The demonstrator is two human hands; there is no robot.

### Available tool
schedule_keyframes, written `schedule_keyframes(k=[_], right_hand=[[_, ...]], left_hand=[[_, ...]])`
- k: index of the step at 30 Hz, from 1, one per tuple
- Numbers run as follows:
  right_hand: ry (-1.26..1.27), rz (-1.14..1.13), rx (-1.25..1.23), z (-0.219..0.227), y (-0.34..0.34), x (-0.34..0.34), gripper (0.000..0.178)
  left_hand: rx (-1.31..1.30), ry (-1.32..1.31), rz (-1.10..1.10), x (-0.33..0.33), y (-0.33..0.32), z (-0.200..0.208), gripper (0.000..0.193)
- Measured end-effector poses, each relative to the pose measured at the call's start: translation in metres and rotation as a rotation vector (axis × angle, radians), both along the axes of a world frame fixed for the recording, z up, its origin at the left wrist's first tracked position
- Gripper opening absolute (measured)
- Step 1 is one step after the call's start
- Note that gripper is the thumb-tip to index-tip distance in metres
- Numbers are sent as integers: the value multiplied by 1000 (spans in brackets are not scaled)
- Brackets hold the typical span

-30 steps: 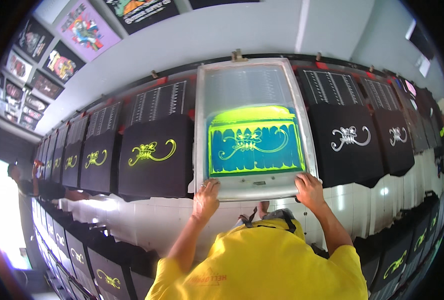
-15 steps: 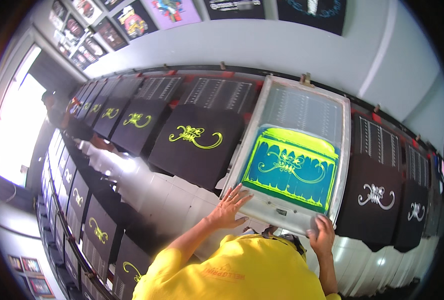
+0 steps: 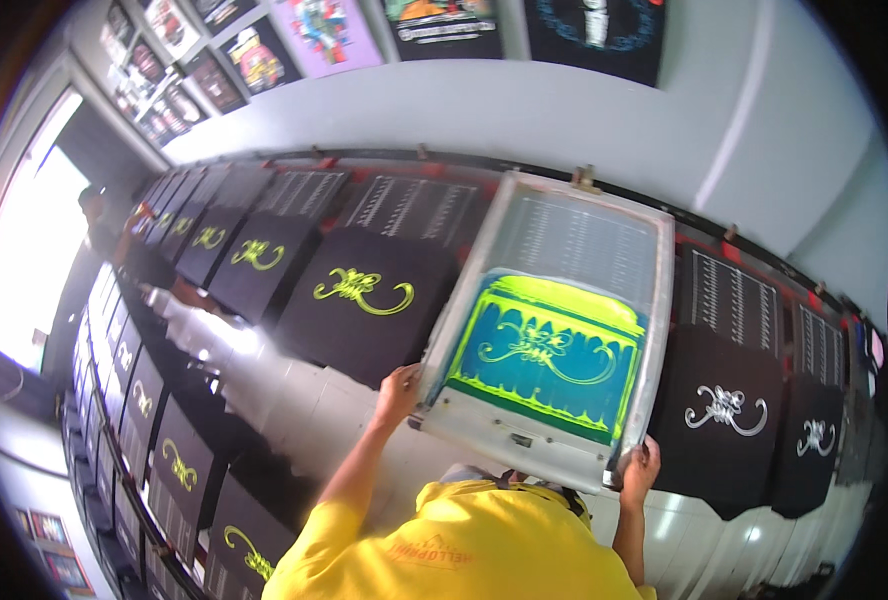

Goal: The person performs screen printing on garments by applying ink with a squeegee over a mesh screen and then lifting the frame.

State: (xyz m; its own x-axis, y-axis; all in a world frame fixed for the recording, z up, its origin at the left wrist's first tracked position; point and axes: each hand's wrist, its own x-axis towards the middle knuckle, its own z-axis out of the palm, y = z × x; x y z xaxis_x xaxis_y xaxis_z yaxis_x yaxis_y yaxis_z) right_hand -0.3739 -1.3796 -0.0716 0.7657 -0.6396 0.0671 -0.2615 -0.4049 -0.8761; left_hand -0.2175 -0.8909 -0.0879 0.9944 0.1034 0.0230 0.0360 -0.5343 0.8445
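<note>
While the left hand (image 3: 399,388) and right hand (image 3: 640,466) each clasp a near corner, the printing screen (image 3: 554,325) rests level between them over a black shirt, keeping its stencil square.

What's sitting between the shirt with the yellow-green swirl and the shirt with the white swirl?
In the head view, the printing screen lies between the yellow-green print shirt and the white print shirt. The left hand and right hand hold its near corners.

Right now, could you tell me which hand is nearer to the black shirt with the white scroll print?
The right hand, gripping the grey-framed printing screen's lower right corner, beside that black shirt with the white scroll print. The left hand grips the lower left corner, farther away.
</note>
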Motion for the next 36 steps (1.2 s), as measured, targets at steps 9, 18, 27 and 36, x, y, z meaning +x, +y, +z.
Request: schedule_keyframes(k=[9, 18, 27, 36], right_hand=[[-166, -161, 268, -2, 12, 12, 17], [-217, -198, 199, 6, 18, 17, 7], [-106, -189, 91, 16, 19, 30, 15], [-105, -164, 132, 46, 10, 19, 15]], left_hand=[[16, 107, 16, 10, 8, -5, 27], [72, 75, 26, 18, 11, -16, 24], [-210, 262, -48, 30, 23, -22, 27], [-481, 298, 112, 12, 6, 28, 32]])
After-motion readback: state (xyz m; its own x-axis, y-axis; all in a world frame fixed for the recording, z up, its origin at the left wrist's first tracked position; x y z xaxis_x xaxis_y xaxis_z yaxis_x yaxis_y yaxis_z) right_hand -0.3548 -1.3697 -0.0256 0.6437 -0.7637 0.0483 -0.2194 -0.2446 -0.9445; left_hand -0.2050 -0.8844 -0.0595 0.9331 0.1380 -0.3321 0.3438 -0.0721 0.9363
